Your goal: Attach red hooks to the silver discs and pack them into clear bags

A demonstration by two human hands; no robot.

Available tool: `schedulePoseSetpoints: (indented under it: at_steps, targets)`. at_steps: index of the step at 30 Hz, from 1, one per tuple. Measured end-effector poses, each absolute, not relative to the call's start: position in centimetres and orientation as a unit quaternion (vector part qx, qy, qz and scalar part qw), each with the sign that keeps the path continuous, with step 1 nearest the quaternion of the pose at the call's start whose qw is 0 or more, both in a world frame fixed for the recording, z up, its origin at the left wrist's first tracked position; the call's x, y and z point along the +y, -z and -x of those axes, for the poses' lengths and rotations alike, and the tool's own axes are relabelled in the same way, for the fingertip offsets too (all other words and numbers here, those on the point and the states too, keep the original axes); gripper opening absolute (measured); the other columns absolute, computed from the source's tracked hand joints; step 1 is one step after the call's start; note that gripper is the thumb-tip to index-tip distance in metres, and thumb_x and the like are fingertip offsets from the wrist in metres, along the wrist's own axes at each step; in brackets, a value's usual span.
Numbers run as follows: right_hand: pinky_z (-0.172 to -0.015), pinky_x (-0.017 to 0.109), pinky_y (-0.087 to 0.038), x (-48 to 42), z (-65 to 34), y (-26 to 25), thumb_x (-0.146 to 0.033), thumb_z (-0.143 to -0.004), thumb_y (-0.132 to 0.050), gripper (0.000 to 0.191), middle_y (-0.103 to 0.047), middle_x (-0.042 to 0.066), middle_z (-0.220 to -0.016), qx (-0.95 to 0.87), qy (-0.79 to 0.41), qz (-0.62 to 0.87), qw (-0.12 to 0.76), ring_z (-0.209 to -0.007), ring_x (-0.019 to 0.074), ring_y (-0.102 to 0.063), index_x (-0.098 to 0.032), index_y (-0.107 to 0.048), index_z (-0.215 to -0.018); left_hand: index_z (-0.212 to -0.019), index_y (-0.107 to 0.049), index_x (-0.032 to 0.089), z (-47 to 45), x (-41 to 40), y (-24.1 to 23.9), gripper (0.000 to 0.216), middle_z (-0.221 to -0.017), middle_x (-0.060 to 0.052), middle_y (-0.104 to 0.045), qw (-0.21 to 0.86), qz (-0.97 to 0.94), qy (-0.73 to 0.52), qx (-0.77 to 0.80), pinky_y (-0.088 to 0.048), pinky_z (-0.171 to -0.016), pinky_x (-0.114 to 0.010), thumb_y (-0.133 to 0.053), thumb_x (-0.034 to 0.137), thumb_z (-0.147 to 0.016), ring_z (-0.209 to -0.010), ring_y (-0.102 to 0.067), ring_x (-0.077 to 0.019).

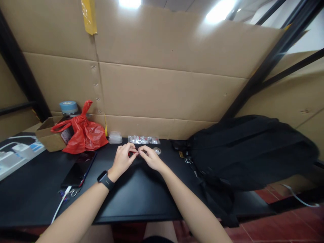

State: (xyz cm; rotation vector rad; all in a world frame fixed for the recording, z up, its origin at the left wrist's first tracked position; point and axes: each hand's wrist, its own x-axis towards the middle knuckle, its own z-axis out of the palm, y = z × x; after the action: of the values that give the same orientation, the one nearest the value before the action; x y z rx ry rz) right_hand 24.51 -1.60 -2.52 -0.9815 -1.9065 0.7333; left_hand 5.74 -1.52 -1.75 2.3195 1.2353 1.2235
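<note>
My left hand (124,157), with a dark watch (105,180) on its wrist, is closed in a pinch over the black table. A small red thing (131,154) shows between its fingers, too small to name. Fingertips of my right hand (151,158) meet those of the left, also pinched. What the right fingers grip is hidden. Just beyond the right hand lies a small round silvery item (157,150). Behind both hands is a row of small clear packets (143,139) with shiny and red contents. Clear plastic cases (115,137) are stacked to their left.
A knotted red plastic bag (86,133) and a cardboard box (50,136) stand at the back left. Nearer are a phone (78,170) with a white cable and a power strip (19,157). A black backpack (248,152) fills the right side. Cardboard panels (157,91) wall the back.
</note>
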Motion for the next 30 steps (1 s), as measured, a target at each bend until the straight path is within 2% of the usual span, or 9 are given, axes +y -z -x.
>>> schedulePoseSetpoints:
  at_steps: [4,10,15,20,25,30]
  targets:
    - [-0.077,0.029,-0.048,-1.6,-24.6,2.4,-0.041,-0.098,-0.046,0.027,-0.062,0.006,-0.103,-0.784,-0.265,0.38,0.413,-0.093,0.0181,-0.059,-0.021,-0.06,-0.087,-0.097,-0.053,0.023,-5.8,-1.5,1.7,0.014,-0.094,-0.001,-0.075,0.127,-0.797,-0.411,0.425,-0.039,-0.09,-0.035,-0.061,0.027,-0.087,-0.097,-0.066,-0.0202]
    - [-0.096,0.037,-0.045,-1.3,-26.0,2.7,-0.026,-0.095,-0.051,0.017,-0.06,0.009,-0.112,-0.814,-0.102,0.464,0.335,-0.108,0.021,-0.056,-0.02,-0.063,-0.085,-0.129,-0.051,0.028,-5.3,-0.8,2.4,0.034,-0.121,-0.004,-0.068,0.122,-0.815,-0.348,0.446,-0.038,-0.095,-0.04,-0.044,0.027,-0.096,-0.116,-0.056,-0.0229]
    - [-0.096,0.038,-0.046,-0.9,-27.3,2.8,-0.023,-0.089,-0.058,0.014,-0.06,0.008,-0.116,-0.808,-0.082,0.495,0.308,-0.113,0.0221,-0.056,-0.02,-0.065,-0.078,-0.129,-0.056,0.034,-5.3,-0.8,3.1,0.035,-0.137,-0.002,-0.059,0.122,-0.847,-0.289,0.429,-0.036,-0.099,-0.044,-0.044,0.046,-0.098,-0.125,-0.047,-0.026]
    - [-0.102,0.041,-0.043,-1.4,-26.8,2.0,-0.023,-0.089,-0.058,0.012,-0.059,0.009,-0.118,-0.833,-0.116,0.431,0.328,-0.115,0.0225,-0.055,-0.019,-0.066,-0.081,-0.129,-0.055,0.031,-6.2,-1.4,3.2,0.043,-0.133,-0.005,-0.059,0.137,-0.854,-0.301,0.401,-0.038,-0.097,-0.042,-0.051,0.054,-0.093,-0.119,-0.049,-0.026]
    - [-0.104,0.042,-0.041,-1.8,-26.7,1.4,-0.022,-0.089,-0.058,0.012,-0.057,0.01,-0.121,-0.827,-0.133,0.405,0.366,-0.118,0.0226,-0.053,-0.019,-0.065,-0.08,-0.116,-0.062,0.029,-6.2,-1.6,3.0,0.037,-0.123,-0.004,-0.062,0.102,-0.859,-0.282,0.414,-0.036,-0.093,-0.04,-0.057,0.054,-0.089,-0.116,-0.049,-0.0267]
    - [-0.101,0.041,-0.042,-1.3,-27.4,2.2,-0.022,-0.088,-0.06,0.013,-0.059,0.009,-0.117,-0.834,-0.12,0.445,0.304,-0.115,0.0236,-0.054,-0.019,-0.067,-0.077,-0.116,-0.061,0.029,-5.0,-0.5,2.9,0.033,-0.122,-0.004,-0.063,0.073,-0.849,-0.282,0.442,-0.036,-0.093,-0.04,-0.051,0.05,-0.093,-0.115,-0.05,-0.0265]
